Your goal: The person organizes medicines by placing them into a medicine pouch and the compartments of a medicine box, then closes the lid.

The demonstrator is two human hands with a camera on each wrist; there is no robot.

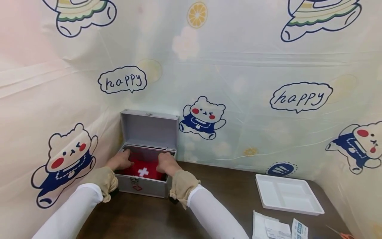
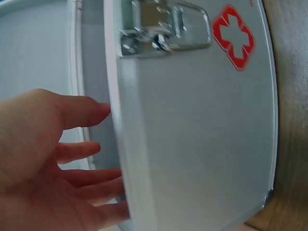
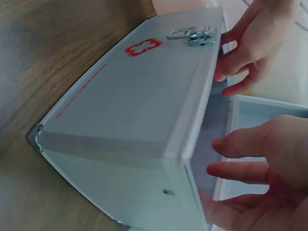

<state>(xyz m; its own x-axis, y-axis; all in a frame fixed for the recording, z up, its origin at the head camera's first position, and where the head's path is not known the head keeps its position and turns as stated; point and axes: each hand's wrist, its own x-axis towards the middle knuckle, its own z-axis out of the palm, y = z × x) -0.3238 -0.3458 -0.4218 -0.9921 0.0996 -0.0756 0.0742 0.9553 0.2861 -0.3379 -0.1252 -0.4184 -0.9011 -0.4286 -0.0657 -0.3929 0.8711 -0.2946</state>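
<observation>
Backdrop: pale sheeting (image 1: 238, 66) printed with bears and the word "happy".
Surface: dark brown tabletop (image 1: 143, 215).
Case: silver first-aid case (image 1: 143, 191) near the tabletop's far left corner, its lid (image 1: 149, 131) raised at the back, latch and red cross emblem on the front.
Inside: red pouch (image 1: 146, 164) with a white cross, lying between the hands.
Left hand (image 1: 120, 160): thumb and fingers spread apart, at the opening's left end; contact with the pouch cannot be told.
Right hand (image 1: 167, 164): thumb and fingers likewise wide, at the opening's right end, beside the pouch; contact equally unclear.
Far right corner: white divided tray (image 1: 270, 187).
Right side, nearer than the tray: white packets (image 1: 259, 222), partly cut off.
</observation>
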